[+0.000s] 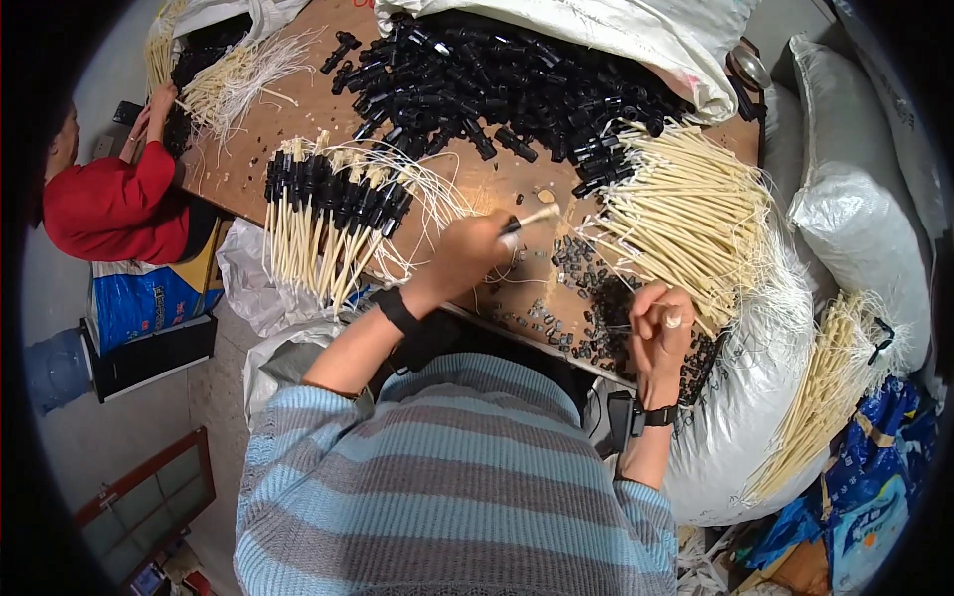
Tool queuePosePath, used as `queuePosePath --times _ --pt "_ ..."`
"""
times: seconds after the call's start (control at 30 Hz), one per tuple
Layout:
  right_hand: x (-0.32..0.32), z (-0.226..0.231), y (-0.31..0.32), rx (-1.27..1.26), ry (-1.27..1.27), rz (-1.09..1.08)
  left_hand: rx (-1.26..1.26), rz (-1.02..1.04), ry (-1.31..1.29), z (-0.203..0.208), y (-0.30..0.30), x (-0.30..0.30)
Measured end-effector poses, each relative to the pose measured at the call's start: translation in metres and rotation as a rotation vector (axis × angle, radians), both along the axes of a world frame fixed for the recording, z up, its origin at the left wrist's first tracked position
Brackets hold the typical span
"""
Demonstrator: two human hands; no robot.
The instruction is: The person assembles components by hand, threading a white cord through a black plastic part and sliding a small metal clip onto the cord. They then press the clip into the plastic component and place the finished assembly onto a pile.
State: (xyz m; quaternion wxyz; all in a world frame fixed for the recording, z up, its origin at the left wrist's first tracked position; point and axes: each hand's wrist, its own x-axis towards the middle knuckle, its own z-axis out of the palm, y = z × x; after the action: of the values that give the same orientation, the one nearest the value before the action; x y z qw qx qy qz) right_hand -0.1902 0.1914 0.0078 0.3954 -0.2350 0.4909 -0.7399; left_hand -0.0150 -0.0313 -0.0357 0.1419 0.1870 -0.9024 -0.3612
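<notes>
My left hand (471,256) is closed and slightly blurred over the middle of the table. A short cream-coloured rod (540,217) with a dark part at its base sticks out of its fingers towards the right. My right hand (660,316) has its fingers curled in, at the near end of a bundle of long cream rods (691,204). What its fingers hold, if anything, I cannot make out. Small dark clips (581,266) lie scattered between my hands. Left of my left hand stand rows of rods with black plastic fittings (343,199) and loose white strings.
A large heap of black fittings (467,79) spills from a white sack (616,45) on the brown table (303,109). Full white sacks (850,209) and another rod bundle (820,397) crowd the right. A person in red (119,204) works at the far left.
</notes>
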Motion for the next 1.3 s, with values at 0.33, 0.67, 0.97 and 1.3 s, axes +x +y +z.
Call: queuePosePath --times 0.33,0.67,0.97,1.3 --pt "0.051 -0.013 -0.045 0.390 1.073 0.017 0.458 0.019 -0.198 0.037 0.017 -0.015" --pt "0.048 -0.012 -0.050 0.404 1.114 -0.125 0.114 -0.086 -0.091 0.030 0.021 -0.004" --pt "0.049 -0.013 -0.045 0.448 1.140 -0.051 0.083 -0.144 -0.114 0.022 0.022 -0.005" --pt "0.048 -0.017 -0.044 0.426 1.198 -0.038 0.072 -0.168 -0.125 0.025 0.026 -0.007"
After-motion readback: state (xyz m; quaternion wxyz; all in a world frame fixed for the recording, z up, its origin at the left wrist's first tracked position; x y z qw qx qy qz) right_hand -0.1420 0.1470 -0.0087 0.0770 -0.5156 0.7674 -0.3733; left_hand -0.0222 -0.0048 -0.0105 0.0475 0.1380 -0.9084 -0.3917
